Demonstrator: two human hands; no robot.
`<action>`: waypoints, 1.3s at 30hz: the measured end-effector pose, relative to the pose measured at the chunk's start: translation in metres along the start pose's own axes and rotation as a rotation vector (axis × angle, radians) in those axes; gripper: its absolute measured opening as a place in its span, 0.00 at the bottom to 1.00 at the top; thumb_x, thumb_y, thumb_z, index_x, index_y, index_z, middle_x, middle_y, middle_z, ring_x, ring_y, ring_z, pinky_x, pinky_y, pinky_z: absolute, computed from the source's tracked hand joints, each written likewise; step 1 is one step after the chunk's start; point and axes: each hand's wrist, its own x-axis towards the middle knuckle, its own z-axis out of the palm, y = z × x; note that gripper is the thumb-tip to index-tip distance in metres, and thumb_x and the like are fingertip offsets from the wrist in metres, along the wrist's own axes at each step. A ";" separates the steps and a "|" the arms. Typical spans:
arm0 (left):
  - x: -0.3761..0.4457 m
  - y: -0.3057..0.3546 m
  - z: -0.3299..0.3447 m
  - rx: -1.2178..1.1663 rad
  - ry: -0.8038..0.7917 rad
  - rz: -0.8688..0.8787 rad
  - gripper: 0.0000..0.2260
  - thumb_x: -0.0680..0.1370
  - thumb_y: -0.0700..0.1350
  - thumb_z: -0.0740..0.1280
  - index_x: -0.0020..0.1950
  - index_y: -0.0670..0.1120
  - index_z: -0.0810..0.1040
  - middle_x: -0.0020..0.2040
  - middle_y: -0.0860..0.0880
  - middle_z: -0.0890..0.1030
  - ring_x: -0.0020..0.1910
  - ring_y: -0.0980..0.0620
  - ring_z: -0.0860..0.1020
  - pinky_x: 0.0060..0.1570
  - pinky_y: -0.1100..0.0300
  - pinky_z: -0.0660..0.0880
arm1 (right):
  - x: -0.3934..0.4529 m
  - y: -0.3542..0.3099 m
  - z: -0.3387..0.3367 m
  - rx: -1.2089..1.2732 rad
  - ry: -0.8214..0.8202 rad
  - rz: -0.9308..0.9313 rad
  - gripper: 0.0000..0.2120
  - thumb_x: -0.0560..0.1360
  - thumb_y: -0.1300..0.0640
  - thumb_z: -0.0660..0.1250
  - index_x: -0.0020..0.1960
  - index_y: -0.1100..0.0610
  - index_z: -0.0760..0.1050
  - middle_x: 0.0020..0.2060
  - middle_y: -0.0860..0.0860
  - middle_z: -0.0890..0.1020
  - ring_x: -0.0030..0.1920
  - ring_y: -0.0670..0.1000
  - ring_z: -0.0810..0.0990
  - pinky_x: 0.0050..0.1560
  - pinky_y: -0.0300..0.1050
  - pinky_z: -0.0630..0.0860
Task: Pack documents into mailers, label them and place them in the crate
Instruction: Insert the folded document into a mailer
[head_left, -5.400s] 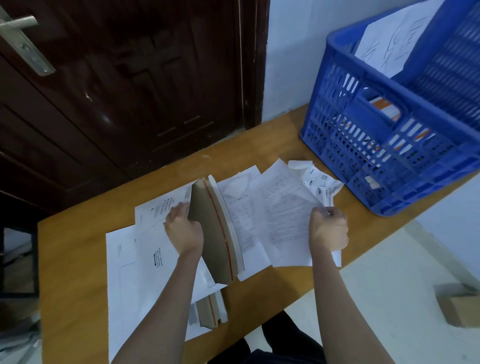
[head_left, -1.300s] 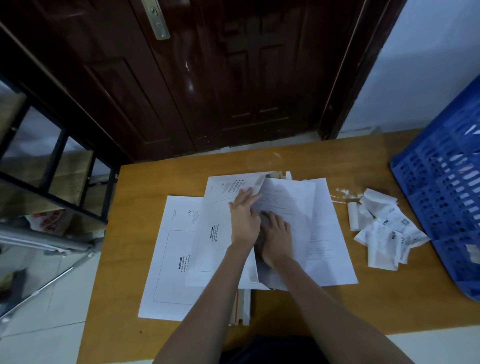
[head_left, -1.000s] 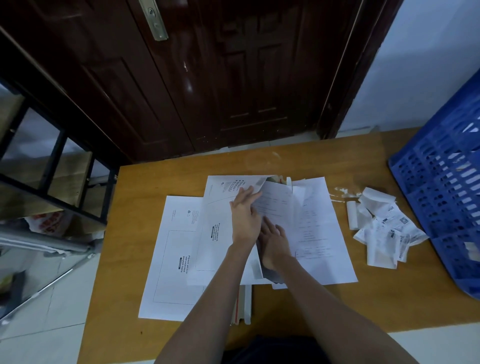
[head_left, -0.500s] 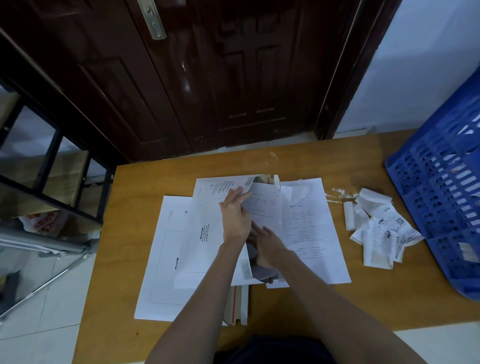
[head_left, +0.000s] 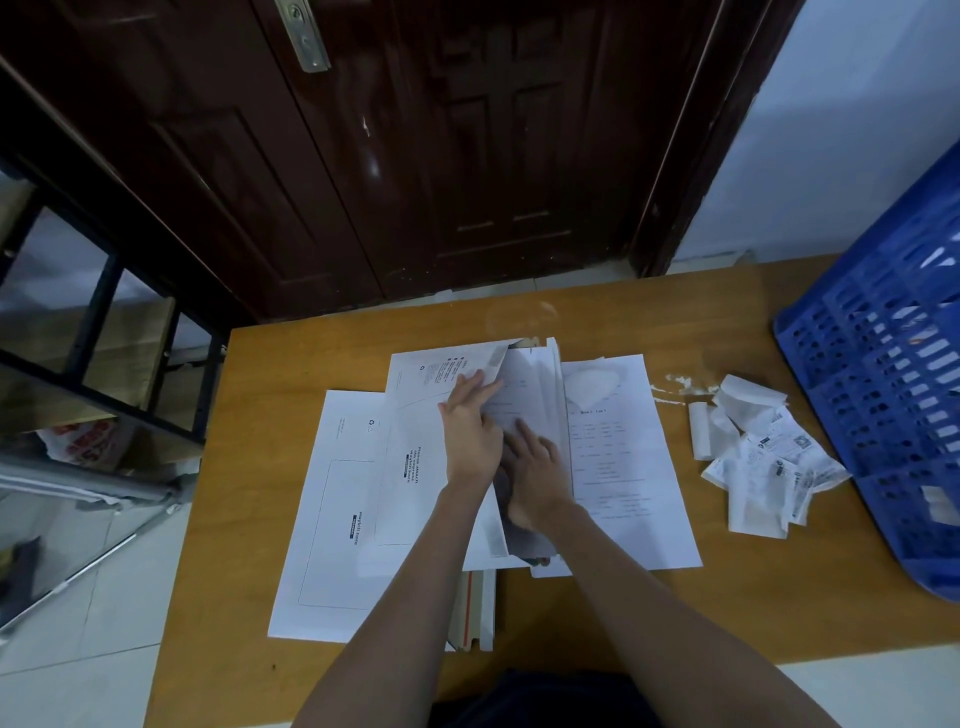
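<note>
Right hand (head_left: 530, 467) lies flat, fingers straight, inside the mailer's (head_left: 415, 457) mouth, pressing a document (head_left: 524, 395) in; left hand (head_left: 470, 426) holds the flap up with loosely curved fingers. Sealing and labelling seem still to come. Farther right lie label scraps (head_left: 758, 457), then the crate (head_left: 883, 395), its contents unclear.

white mailer (head_left: 415, 467) flat, printed document (head_left: 618, 467) beside
</note>
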 end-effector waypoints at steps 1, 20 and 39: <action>-0.001 0.001 0.001 -0.011 -0.005 0.002 0.22 0.76 0.29 0.62 0.66 0.45 0.75 0.72 0.49 0.69 0.75 0.49 0.59 0.74 0.52 0.57 | -0.001 -0.004 0.002 -0.066 -0.065 -0.010 0.36 0.79 0.52 0.60 0.78 0.52 0.42 0.78 0.51 0.43 0.77 0.56 0.36 0.76 0.53 0.42; 0.004 0.003 0.004 -0.050 -0.012 0.032 0.23 0.75 0.26 0.60 0.66 0.43 0.76 0.71 0.48 0.70 0.75 0.50 0.60 0.70 0.61 0.60 | 0.006 -0.006 -0.004 -0.097 -0.172 -0.062 0.35 0.79 0.59 0.59 0.78 0.55 0.42 0.77 0.53 0.40 0.76 0.56 0.33 0.76 0.55 0.41; 0.000 -0.001 0.019 0.063 -0.058 -0.022 0.18 0.76 0.33 0.65 0.65 0.46 0.76 0.72 0.47 0.68 0.74 0.49 0.60 0.74 0.51 0.57 | 0.006 0.016 -0.013 0.489 0.520 0.647 0.15 0.73 0.57 0.68 0.59 0.57 0.73 0.56 0.54 0.75 0.56 0.55 0.74 0.53 0.50 0.76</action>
